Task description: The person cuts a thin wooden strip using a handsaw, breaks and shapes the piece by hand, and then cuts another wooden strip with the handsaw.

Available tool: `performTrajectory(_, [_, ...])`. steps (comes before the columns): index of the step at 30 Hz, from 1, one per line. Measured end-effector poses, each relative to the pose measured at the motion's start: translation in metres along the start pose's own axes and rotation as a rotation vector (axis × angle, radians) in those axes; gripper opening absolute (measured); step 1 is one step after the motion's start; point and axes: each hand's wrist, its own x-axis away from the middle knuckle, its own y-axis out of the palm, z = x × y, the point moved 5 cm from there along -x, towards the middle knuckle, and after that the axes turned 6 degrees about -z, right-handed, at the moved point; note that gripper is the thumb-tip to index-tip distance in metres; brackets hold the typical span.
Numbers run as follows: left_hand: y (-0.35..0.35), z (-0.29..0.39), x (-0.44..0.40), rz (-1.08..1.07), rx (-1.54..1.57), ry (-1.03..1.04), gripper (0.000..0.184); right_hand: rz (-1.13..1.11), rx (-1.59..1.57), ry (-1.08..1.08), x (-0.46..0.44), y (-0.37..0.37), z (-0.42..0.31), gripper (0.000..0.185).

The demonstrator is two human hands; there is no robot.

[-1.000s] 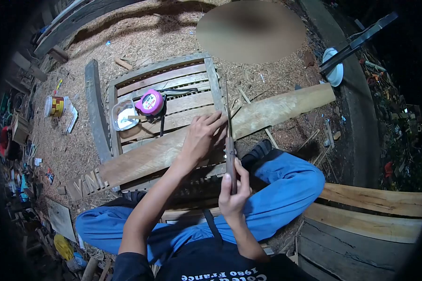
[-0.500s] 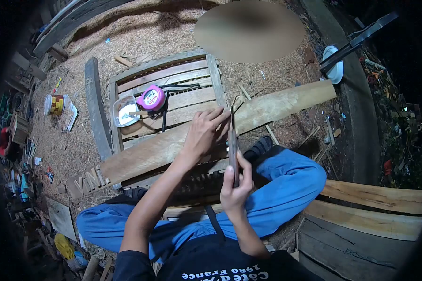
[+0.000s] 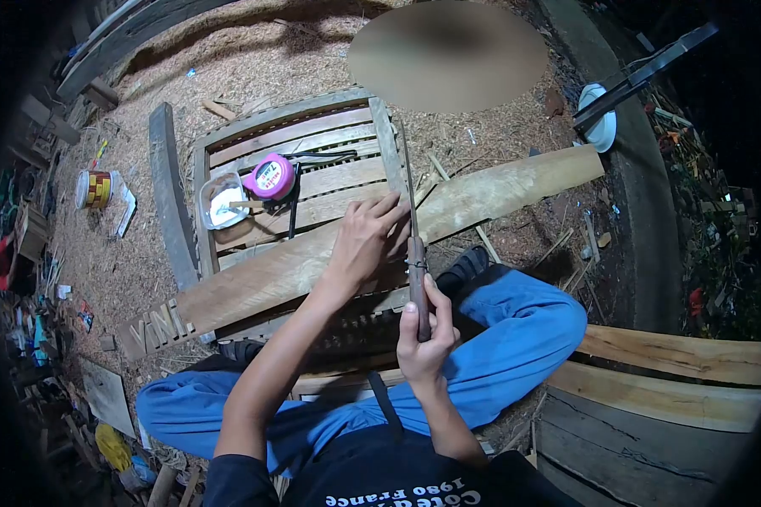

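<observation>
Across the middle, from 8 o'clock up to 2 o'clock, runs the long plank (image 3: 507, 190), lying over a low slatted counter (image 3: 386, 139) and jutting well past its right-hand rail. Left hand (image 3: 365, 237), dead centre, is palm down on the wood, fingers together; their tips are partly hidden, so no telling whether they grip an edge. Right hand (image 3: 427, 329), at 5 o'clock, is closed firmly round the handle of a saw (image 3: 417, 270), seen edge-on, its thin blade pointing to 12 and crossing both plank edges, mighty close to those left fingertips! Tight room on the left, then, with hand and counter rail crowding the blade; beyond the tip, open ground (image 3: 457, 139) strewn with shavings. The plank's far end stops near a white disc (image 3: 604, 135) at 2 o'clock. Now the lettering: at 8 o'clock, wooden strips (image 3: 162, 327) on the plank shape up like a V and an N. At 10, a pink tape measure (image 3: 273, 177) carries a label with a 7, the rest too small. Down at 6, upside down on a dark shirt (image 3: 355, 473): "1980 France"!
</observation>
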Motion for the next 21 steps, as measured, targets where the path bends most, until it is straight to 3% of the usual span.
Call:
performTrajectory(2, [0.001,0.000,0.000,-0.006,0.001,0.006,0.039,-0.004,-0.010,0.020,0.000,-0.003,0.003,0.044])
performTrajectory(16, [-0.004,0.004,-0.003,-0.002,-0.011,-0.016,0.037,0.038,-0.075,-0.041,0.006,-0.007,0.007,0.044])
performTrajectory(21, [-0.002,0.003,-0.001,-0.001,0.009,-0.033,0.035,0.044,-0.139,0.038,0.004,-0.007,0.009,0.044])
